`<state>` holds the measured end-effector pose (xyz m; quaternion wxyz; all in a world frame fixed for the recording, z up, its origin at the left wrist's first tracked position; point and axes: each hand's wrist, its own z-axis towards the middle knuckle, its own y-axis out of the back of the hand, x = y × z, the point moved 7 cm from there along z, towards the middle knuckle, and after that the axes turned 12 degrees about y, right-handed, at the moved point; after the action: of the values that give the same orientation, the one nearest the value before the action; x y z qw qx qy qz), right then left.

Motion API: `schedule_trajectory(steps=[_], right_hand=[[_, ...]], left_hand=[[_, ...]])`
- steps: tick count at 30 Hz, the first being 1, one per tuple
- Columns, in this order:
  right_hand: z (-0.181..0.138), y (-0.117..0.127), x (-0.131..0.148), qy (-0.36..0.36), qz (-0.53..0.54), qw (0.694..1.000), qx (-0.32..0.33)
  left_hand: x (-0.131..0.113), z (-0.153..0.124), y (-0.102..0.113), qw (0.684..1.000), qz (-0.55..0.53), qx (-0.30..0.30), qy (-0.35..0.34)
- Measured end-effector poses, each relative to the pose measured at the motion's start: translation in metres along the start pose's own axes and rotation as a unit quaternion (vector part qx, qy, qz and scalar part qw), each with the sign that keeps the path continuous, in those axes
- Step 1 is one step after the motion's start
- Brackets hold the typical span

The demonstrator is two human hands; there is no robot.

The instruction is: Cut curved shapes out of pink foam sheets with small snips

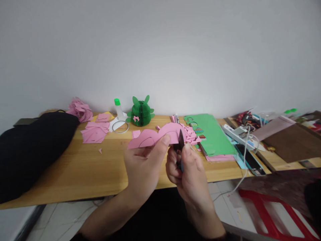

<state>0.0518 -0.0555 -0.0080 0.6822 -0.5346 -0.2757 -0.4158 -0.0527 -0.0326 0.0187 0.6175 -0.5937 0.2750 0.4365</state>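
pinching scalloped pink paper (153, 137), gripping pointed scissors (181, 139), wooden tabletop (97, 172) below

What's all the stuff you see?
Held paper: one, pink, centre
Scissors: one, dark, centre
Scraps: many, pink, behind scissors
Paper piles: several, pink, back left
Bottle: one, white-green, left
Ring: one, grey, before bottle
Paper figure: one, green, back
Sheets: one stack, green over pink, right
Power strip: one, white, right
Bundle: one, black, left
Stool: one, red, floor
Tabletop: one, tan, centre
Wall: one, grey, behind
Clutter: uncountable, mixed, far right
Left hand: one, bare, centre
Right hand: one, bare, centre
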Motion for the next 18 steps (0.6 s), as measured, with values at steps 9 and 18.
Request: schedule_trajectory(steps=[9, 18], right_hand=[[-0.0009, 0.0015, 0.0013, 0.01, -0.023, 1.0, -0.005], [-0.0015, 0.0008, 0.003, 0.01, -0.042, 0.999, -0.004]], left_hand=[[0.0015, -0.0001, -0.0005, 1.0, -0.003, 0.016, 0.008], [0.0023, -0.0007, -0.0006, 0.999, -0.021, 0.032, 0.008]])
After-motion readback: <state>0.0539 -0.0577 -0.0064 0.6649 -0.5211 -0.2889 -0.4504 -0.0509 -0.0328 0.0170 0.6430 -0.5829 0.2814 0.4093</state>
